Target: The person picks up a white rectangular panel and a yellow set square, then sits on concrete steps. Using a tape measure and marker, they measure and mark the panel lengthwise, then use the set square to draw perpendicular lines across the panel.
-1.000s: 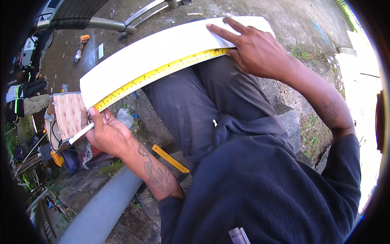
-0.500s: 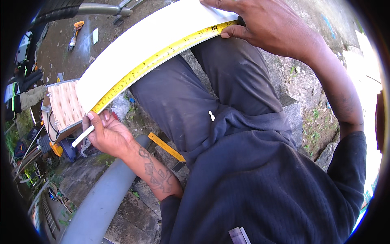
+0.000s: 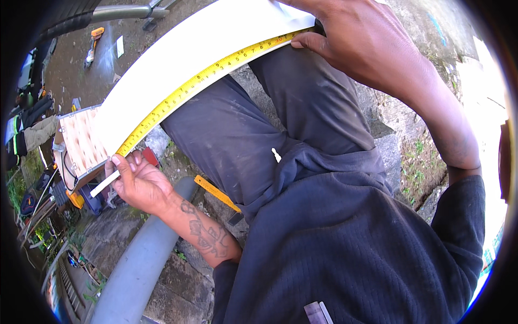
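Observation:
A long white panel (image 3: 178,59) lies across my thighs, and a yellow tape measure (image 3: 202,78) runs along its near edge. My left hand (image 3: 141,183) pinches the tape's end at the panel's left corner. A slim white stick (image 3: 105,183), its kind unclear, also sits in those fingers. At the other end my right hand (image 3: 367,46) is closed on the panel and the tape, thumb below the edge. A dark part shows between its thumb and fingers; the rest is hidden behind the hand.
A yellow square ruler (image 3: 217,193) and a thick grey pipe (image 3: 137,264) lie at my left. Beyond the left hand stands a wooden box (image 3: 83,140). A yellow-handled tool (image 3: 93,47) rests on the ground at the far left. A person's sleeve (image 3: 40,129) shows at the left rim.
The panel, tape and my left hand sit slightly further left in the picture, and so does the background. More of a red thing shows behind the left fingers. Both hands keep their hold.

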Motion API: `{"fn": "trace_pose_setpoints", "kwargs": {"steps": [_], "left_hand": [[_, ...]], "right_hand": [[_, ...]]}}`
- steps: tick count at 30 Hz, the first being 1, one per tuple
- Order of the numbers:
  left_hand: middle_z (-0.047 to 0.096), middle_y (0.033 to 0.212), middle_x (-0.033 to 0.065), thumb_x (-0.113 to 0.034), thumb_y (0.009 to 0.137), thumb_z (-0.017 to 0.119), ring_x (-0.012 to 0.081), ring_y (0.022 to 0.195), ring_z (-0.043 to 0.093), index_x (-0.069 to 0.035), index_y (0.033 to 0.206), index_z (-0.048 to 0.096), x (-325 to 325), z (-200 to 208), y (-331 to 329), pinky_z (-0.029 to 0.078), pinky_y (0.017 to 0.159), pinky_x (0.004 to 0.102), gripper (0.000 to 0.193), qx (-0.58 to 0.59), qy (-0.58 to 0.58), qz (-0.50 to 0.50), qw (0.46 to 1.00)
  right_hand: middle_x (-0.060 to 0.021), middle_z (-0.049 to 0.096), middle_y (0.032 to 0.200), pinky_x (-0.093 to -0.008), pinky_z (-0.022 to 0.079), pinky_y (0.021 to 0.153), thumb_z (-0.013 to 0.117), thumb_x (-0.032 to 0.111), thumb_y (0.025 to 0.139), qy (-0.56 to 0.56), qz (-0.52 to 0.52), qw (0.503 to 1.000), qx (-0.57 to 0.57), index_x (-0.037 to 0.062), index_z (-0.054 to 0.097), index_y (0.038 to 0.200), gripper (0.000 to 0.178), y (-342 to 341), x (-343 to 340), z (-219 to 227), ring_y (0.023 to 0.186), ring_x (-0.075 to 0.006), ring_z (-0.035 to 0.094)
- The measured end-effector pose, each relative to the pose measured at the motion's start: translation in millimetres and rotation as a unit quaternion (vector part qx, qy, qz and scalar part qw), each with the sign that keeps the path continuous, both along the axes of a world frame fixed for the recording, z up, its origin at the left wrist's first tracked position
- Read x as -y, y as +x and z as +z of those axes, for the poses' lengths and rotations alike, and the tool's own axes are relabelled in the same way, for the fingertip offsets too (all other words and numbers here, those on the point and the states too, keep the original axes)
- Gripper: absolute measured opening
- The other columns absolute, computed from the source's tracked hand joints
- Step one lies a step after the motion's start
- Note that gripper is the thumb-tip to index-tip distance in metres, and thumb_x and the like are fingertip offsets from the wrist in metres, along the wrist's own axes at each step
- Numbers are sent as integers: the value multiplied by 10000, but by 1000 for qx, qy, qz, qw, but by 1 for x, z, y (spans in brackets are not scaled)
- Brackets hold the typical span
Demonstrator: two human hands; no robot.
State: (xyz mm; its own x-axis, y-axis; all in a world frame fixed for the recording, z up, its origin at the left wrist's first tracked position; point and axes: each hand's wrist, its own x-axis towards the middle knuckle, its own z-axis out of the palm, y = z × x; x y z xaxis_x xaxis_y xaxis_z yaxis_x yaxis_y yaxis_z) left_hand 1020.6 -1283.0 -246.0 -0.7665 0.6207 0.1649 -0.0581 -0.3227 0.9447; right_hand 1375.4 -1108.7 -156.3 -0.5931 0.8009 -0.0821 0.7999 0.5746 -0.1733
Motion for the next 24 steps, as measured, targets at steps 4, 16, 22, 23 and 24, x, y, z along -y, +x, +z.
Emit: {"fn": "trace_pose_setpoints", "kwargs": {"steps": [4,16,22,23,24], "left_hand": [[620,933,55,-30,1082,716,108,727,453,36,1177,624,-3,2,5,418,708,298,148,-10,-11,8,1000],[662,1004,104,-37,1072,734,123,733,449,69,1224,614,-5,0,4,427,705,301,220,-11,-9,9,1000],[668,984,105,-41,1078,726,118,742,469,51,1242,594,-5,0,1,434,708,307,231,-17,-13,3,1000],[670,967,102,-44,1081,722,115,744,478,41,1253,582,-4,0,1,437,709,308,238,-19,-15,3,1000],[670,966,101,-43,1081,721,116,745,481,39,1249,582,-4,0,1,438,709,309,233,-20,-16,1,1000]], "right_hand": [[-340,451,1688,-597,563,1149,632,369,1093,-4,-1,999,42,82,542,1648,631,3,3,-1,1420,-529,603],[-440,414,1651,-647,540,1146,573,434,1148,-67,62,996,12,89,521,1665,624,9,-19,-6,1410,-593,579],[-423,451,1635,-646,532,1158,571,337,1158,-41,26,998,-27,69,593,1557,481,9,-10,-8,1411,-598,577],[-421,451,1637,-643,532,1160,571,320,1158,-33,15,999,-35,61,617,1512,441,7,-8,-9,1419,-600,569],[-421,446,1641,-638,535,1158,571,305,1157,-49,-6,998,-33,54,637,1455,396,8,-4,-6,1434,-603,554]]}}
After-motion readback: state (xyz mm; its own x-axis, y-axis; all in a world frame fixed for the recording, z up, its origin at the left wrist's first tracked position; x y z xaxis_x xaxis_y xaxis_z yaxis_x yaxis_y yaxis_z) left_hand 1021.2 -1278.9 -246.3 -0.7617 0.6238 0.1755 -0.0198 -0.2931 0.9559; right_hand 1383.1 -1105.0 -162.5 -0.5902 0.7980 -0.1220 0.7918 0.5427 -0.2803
